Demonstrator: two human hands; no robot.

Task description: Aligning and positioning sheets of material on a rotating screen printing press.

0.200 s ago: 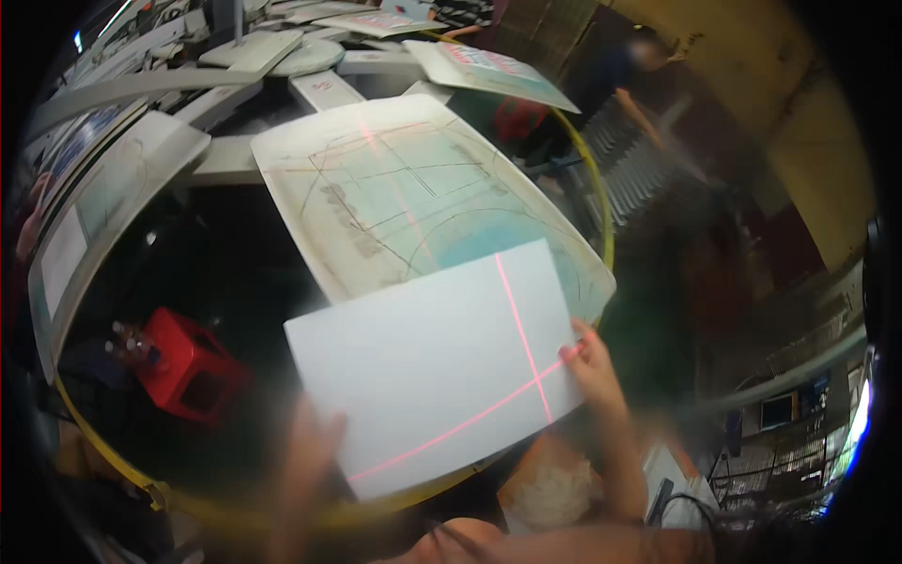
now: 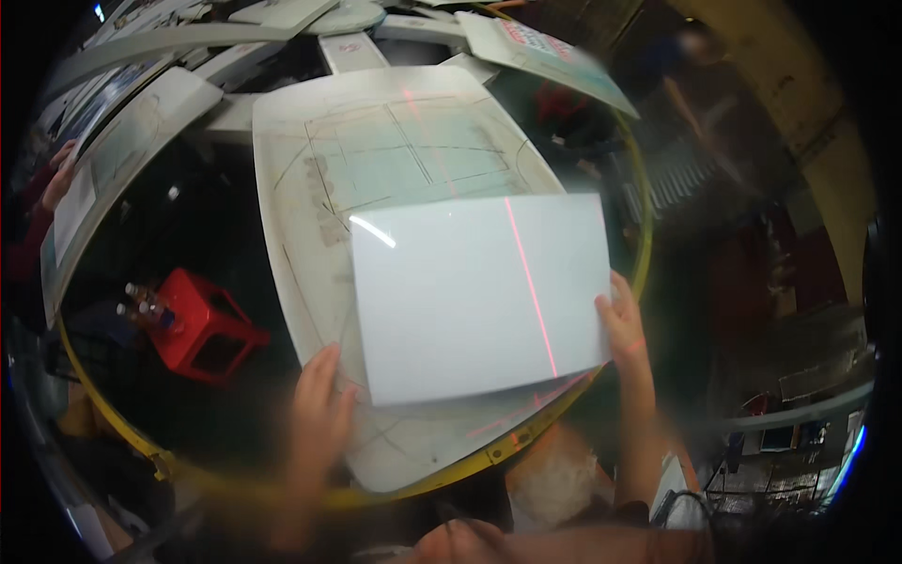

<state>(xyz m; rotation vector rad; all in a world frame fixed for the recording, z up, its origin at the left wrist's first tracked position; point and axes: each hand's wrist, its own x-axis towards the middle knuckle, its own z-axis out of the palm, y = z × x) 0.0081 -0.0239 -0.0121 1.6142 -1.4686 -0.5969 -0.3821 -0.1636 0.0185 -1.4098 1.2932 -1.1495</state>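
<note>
A plain white rectangular sheet (image 2: 451, 301) with a glossy streak near its far left corner lies over the near half of a pale, stained board (image 2: 291, 197) marked with drawn lines. My right hand (image 2: 622, 324) pinches the sheet's right edge between thumb and fingers. Beside the board's near left edge is my left hand (image 2: 321, 404), fingers stretched and thumb apart, a little away from the sheet's near left corner. Whether it touches the board I cannot tell. A red light line crosses the sheet, and another falls on the board below it.
A yellow ring rail (image 2: 498, 454) curves round beneath the board. Similar boards stand left (image 2: 169, 99) and far right (image 2: 564, 66) on grey arms. A red stool (image 2: 202, 329) with small bottles is at left. Another person's hands (image 2: 58, 177) are at the left board; a blurred person (image 2: 700, 94) is at far right.
The sheet has moved right and away from me, turning straighter over the board. My left hand has come apart from its left edge; my right hand still grips it. The view has shifted.
</note>
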